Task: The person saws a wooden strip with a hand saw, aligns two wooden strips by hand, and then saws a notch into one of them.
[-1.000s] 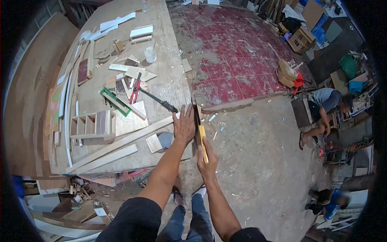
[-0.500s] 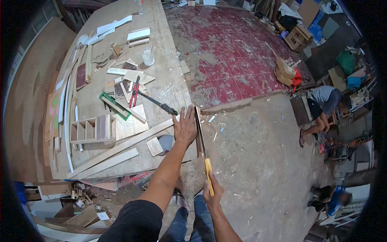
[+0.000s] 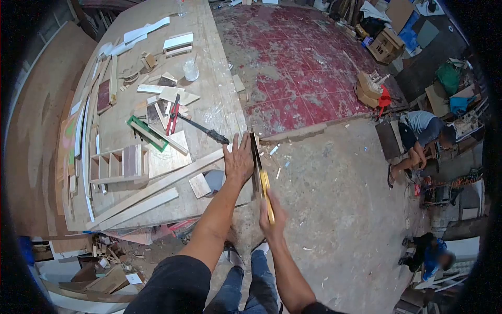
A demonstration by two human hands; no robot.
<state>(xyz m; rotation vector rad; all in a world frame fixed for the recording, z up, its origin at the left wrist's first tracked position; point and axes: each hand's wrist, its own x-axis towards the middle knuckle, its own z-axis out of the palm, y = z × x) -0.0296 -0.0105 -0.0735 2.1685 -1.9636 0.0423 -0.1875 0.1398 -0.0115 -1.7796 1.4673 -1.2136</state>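
Note:
My left hand (image 3: 239, 159) lies flat on the end of a long pale wood strip (image 3: 172, 179) at the right edge of the workbench (image 3: 209, 112), its fingers stretched out and slightly apart. Just right of it, my right hand (image 3: 273, 213) is wrapped round the yellow handle of a saw (image 3: 265, 186). The dark blade stands alongside my left fingers, at the strip's end. A black bar clamp (image 3: 209, 133) lies near my left fingertips. Below the strip are a small wood block (image 3: 199, 186) and a shorter strip (image 3: 144, 209).
A green mitre box (image 3: 148, 133), a wooden compartment box (image 3: 117, 166), and a clear jar (image 3: 191, 69) sit on the bench. Two people are at the right, one seated (image 3: 418, 131), another lower down (image 3: 431, 256). Wood scraps litter the concrete floor (image 3: 334, 209).
My right hand and the saw have moved up and forward along the left hand's side. My left hand stays on the strip; the whole view has shifted slightly.

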